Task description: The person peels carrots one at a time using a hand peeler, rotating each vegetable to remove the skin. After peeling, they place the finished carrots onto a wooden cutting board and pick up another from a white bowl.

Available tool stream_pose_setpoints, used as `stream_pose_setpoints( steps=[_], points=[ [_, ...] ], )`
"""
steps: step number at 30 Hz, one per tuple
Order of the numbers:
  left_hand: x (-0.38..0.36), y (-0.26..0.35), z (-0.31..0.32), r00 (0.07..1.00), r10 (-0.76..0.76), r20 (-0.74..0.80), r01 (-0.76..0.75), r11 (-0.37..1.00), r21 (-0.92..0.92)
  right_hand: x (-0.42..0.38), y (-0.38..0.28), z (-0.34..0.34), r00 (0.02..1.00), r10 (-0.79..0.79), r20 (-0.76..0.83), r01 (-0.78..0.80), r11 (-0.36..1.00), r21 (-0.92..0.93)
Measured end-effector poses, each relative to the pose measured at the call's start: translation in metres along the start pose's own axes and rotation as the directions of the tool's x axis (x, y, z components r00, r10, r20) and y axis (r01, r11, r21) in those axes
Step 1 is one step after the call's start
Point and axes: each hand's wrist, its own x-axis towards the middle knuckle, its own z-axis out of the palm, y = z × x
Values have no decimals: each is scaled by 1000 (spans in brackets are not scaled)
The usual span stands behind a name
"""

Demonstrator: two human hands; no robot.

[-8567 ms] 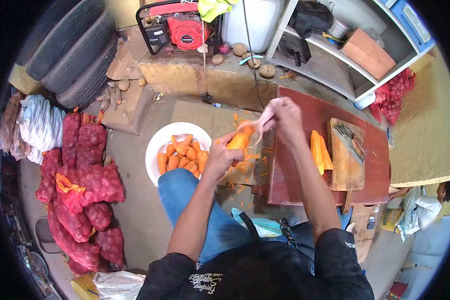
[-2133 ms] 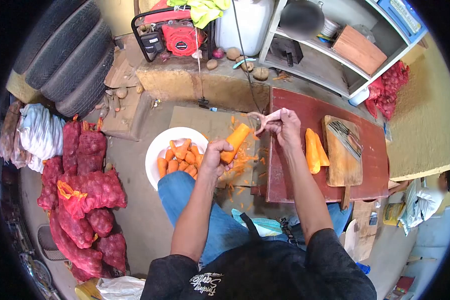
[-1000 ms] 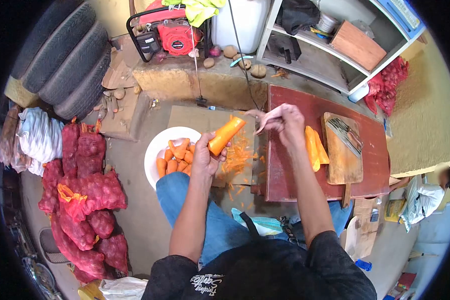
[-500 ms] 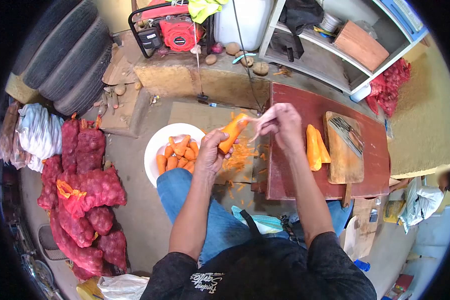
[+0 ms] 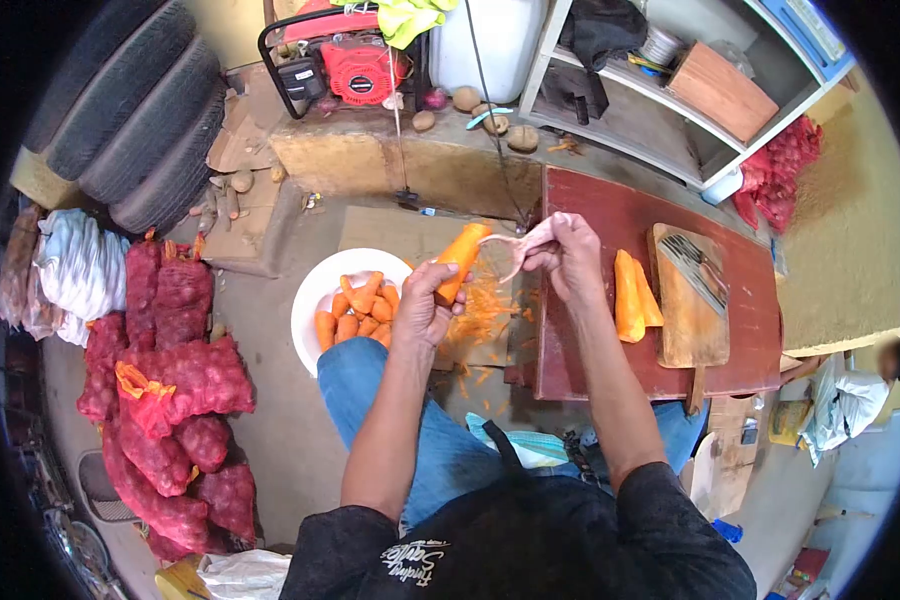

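My left hand (image 5: 429,302) is closed around the lower part of an orange carrot (image 5: 464,252), which slants up to the right. In my right hand (image 5: 574,262) is a pale pink Y-shaped peeler (image 5: 532,240), its forked end just right of the carrot's upper end. Below the carrot, orange peelings (image 5: 488,315) lie scattered over flattened cardboard (image 5: 370,228). Left of my left hand, a white basin (image 5: 307,300) holds several carrots (image 5: 364,291). Two peeled-looking carrots (image 5: 628,298) rest on the red table (image 5: 585,368) beside my right forearm.
On the table lies a wooden cutting board (image 5: 682,335) with a metal grater (image 5: 692,268) on it. Red net sacks (image 5: 185,375) are heaped at left, below stacked tires (image 5: 135,110). A red generator (image 5: 360,72) and a metal shelf (image 5: 660,125) stand at the back.
The peeler's forked end has shifted slightly away from the carrot's side and turned a little. My left hand still holds the carrot in nearly the same place.
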Motion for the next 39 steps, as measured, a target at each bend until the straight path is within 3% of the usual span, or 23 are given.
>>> stream_pose_setpoints(
  steps=[1,2,4,7,8,11,16,18,19,20,22,25,29,32,34,36,38,39],
  points=[
    [0,0,-2,1000,8,-10,-8,1000,7,1,-2,-3,997,0,-76,1,1000,14],
    [1,-2,-5,1000,13,-20,-13,1000,13,7,-2,-17,998,-1,68,0,1000,18],
    [-1,-3,-7,999,14,-50,-14,1000,13,6,-2,-24,997,-44,-65,48,997,64],
    [1,-2,-3,996,11,-88,-10,1000,9,-5,-4,-18,999,-29,39,26,995,93],
    [1,-2,0,996,12,-89,-11,1000,17,-9,2,-10,1000,-9,-5,9,998,56],
    [2,-4,1,999,-4,-47,7,998,62,-19,-2,20,995,65,70,-63,997,-39],
    [-2,-1,-5,997,-54,51,50,996,78,33,-6,-9,992,-120,31,120,993,2],
    [-1,0,-7,998,-38,51,35,998,58,43,-20,-17,983,-161,-88,155,985,-71],
    [1,1,-7,999,-30,36,28,998,54,41,-22,-16,990,-112,-87,108,993,-58],
    [3,1,-7,999,-25,21,24,999,48,34,-21,-15,991,-121,57,124,991,-53],
    [5,-2,-4,1000,-27,10,26,999,45,12,-11,14,999,-4,53,7,999,-48],
    [2,-3,1,999,-32,17,30,995,95,24,8,2,999,-1,40,6,990,-138],
    [-2,-5,0,1000,-12,-14,14,989,144,41,-3,-18,995,-86,-56,84,996,-36],
    [1,0,-6,1000,13,-15,-12,996,84,28,-6,-13,997,-56,58,56,998,7],
    [1,2,-5,1000,14,0,-14,998,68,11,2,5,1000,23,-10,-23,999,-37],
    [1,3,-3,1000,14,16,-16,996,87,12,3,5,997,12,74,-9,999,-38],
    [-2,1,-3,1000,4,16,-6,995,102,36,-4,-14,989,-148,4,148,988,-33],
    [-4,2,-4,1000,3,17,-5,994,110,44,-12,-23,985,-147,-93,141,988,-62]
  ],
)
